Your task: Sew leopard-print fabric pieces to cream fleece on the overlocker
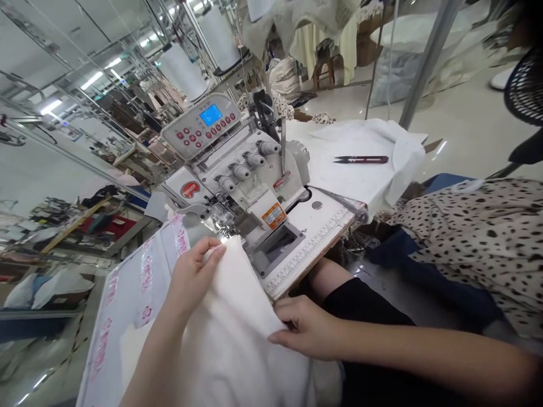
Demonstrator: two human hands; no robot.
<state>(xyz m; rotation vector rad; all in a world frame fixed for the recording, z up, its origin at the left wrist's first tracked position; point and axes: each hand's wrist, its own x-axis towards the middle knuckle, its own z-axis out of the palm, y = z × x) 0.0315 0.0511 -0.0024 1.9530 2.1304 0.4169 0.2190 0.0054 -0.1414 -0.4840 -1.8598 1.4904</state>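
Note:
A piece of white fabric point(237, 299) stretches between my two hands, its lower part draping down toward my lap. My left hand point(197, 268) pinches the far end of the fabric, close to the needle area of the overlock sewing machine point(254, 181). Nearer to me, my right hand point(307, 328) grips the fabric's right edge between thumb and fingers, just off the front edge of the table. The fabric's top corner lies beside the presser foot; whether it is under the foot I cannot tell.
Thread snips point(360, 160) lie on white cloth point(339, 135) right of the machine. A printed ruler point(309, 249) runs along the table's front edge. Leopard-spotted fabric point(475, 226) is heaped at the right, below a black fan point(526, 85). Thread cones point(182, 70) stand behind the machine.

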